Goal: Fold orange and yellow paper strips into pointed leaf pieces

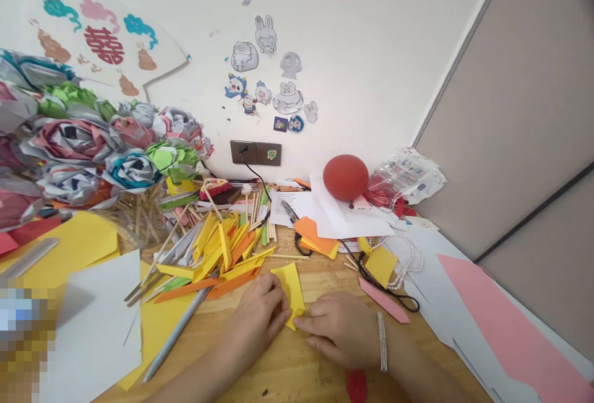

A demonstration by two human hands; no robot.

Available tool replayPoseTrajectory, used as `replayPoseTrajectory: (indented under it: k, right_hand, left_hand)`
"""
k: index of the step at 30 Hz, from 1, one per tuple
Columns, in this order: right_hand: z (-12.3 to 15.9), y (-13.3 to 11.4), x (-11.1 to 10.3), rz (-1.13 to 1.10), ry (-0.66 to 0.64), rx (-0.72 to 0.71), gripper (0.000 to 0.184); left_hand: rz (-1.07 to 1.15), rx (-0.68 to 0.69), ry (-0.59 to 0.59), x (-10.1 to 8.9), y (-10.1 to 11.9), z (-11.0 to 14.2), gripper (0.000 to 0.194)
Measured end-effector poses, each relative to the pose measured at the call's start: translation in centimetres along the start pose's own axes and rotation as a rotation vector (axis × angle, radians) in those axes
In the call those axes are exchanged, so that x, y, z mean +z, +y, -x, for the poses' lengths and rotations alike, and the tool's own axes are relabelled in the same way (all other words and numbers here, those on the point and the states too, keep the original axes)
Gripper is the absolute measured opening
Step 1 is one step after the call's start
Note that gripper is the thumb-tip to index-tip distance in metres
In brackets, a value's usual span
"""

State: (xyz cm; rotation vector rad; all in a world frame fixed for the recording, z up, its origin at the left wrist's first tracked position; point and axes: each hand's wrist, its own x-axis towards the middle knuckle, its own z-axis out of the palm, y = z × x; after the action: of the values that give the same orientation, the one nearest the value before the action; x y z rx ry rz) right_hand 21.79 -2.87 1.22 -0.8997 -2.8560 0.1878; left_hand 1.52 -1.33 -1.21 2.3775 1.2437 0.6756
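Note:
A small yellow paper strip lies on the wooden table between my hands, its near end folded over. My left hand is closed, its fingertips pinching the strip's near left edge. From the other side, my right hand, with a sparkling bracelet at the wrist, grips the folded near corner between index finger and thumb. Part of the strip's left side is hidden by my left fingers. Beyond my left hand is a pile of folded yellow and orange paper strips.
Paper flowers crowd the left. White sheets and a grey pen-like stick lie near my left arm. Scissors, a red balloon, a black cable and a pink strip are beyond and to the right.

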Motion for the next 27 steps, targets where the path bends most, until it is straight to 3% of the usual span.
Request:
replayPoseTrajectory:
  k: [4,10,15,23,27]
  right_hand:
    - [-0.18,-0.39,0.15,-0.010,-0.084,0.006,0.033]
    - [-0.33,-0.38,-0.04,-0.075,-0.101,0.074,0.029]
    - [-0.40,-0.48,-0.05,-0.096,-0.103,0.088,0.030]
    - [-0.02,-0.86,0.27,0.015,-0.079,0.050,0.033]
    - [0.20,-0.25,-0.09,0.082,-0.061,0.156,0.030]
  left_hand:
    - [-0.005,-0.004,0.008,0.05,0.10,0.00,0.011]
    - [0.019,-0.005,0.026,0.02,0.22,-0.16,0.021]
    - [0.018,-0.026,0.025,0.17,0.15,-0.18,0.012]
    - [-0.020,-0.010,0.059,0.49,-0.04,-0.27,0.010]
    - [-0.018,-0.015,0.048,0.36,0.05,-0.27,0.011]
